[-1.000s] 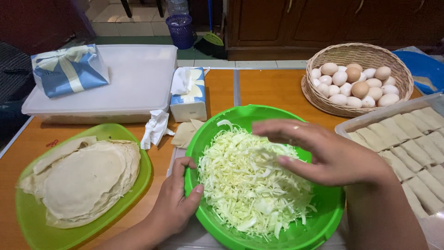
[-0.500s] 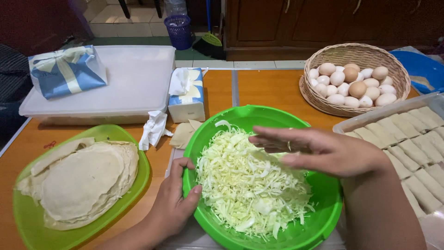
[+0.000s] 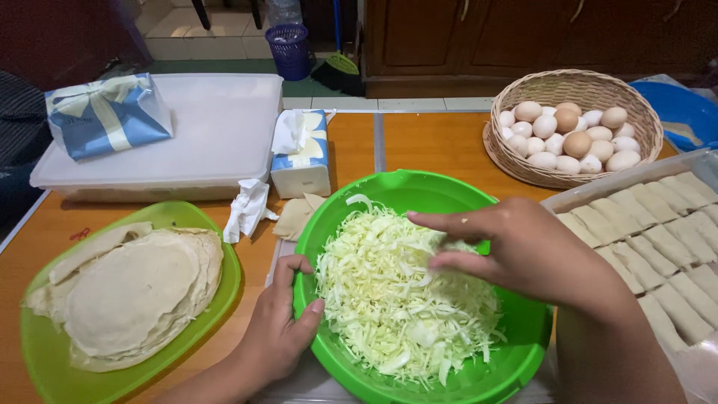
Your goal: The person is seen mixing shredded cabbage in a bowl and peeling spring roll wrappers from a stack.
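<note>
A round green bowl (image 3: pixel 419 191) sits in front of me, heaped with shredded pale cabbage (image 3: pixel 396 307). My left hand (image 3: pixel 280 329) grips the bowl's left rim, thumb hooked inside. Over the right half of the cabbage hovers my right hand (image 3: pixel 516 251), fingers spread and pointing left, fingertips touching the shreds; whether it pinches any is unclear.
A green tray (image 3: pixel 45 366) at left holds a stack of thin round wrappers (image 3: pixel 134 295). Behind lie a white lidded box (image 3: pixel 217 142), a blue wrapped packet (image 3: pixel 105 116), a tissue box (image 3: pixel 303 153) and crumpled tissue (image 3: pixel 247 209). An egg basket (image 3: pixel 576 90) and a clear tray of rolled wrappers (image 3: pixel 658 247) stand at right.
My right hand has shifted slightly toward me and to the right over the cabbage, fingers stretching further left. The left hand stays on the rim.
</note>
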